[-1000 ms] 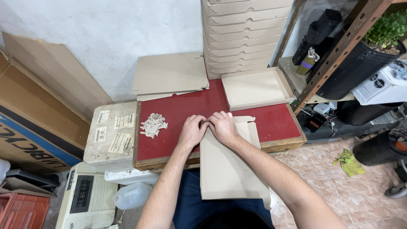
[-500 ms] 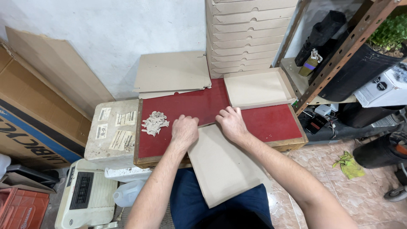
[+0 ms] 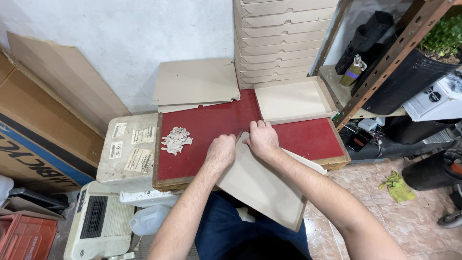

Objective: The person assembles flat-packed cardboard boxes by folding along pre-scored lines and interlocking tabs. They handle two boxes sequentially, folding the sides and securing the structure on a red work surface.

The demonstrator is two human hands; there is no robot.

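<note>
A flat beige cardboard box blank (image 3: 262, 185) lies tilted across the front edge of the red board (image 3: 211, 127), reaching down over my lap. My left hand (image 3: 221, 150) is curled into a fist and presses on the blank's upper left edge. Beside it, my right hand (image 3: 262, 139) grips the blank's top edge with bent fingers. An open folded box tray (image 3: 293, 101) sits on the board's far right corner, just beyond my right hand. A small heap of torn cardboard scraps (image 3: 176, 140) lies on the board to the left of my left hand.
Flat blanks (image 3: 197, 84) lean on the white wall behind the board, next to a tall stack of folded boxes (image 3: 281, 41). A white foam box (image 3: 129, 151) stands left of the board, large cartons (image 3: 43, 130) farther left. A metal shelf (image 3: 385, 62) stands at right.
The blank has turned and slid down toward my lap. Both hands shifted along its top edge; my left hand closed into a fist on it, and my right hand now clasps the edge.
</note>
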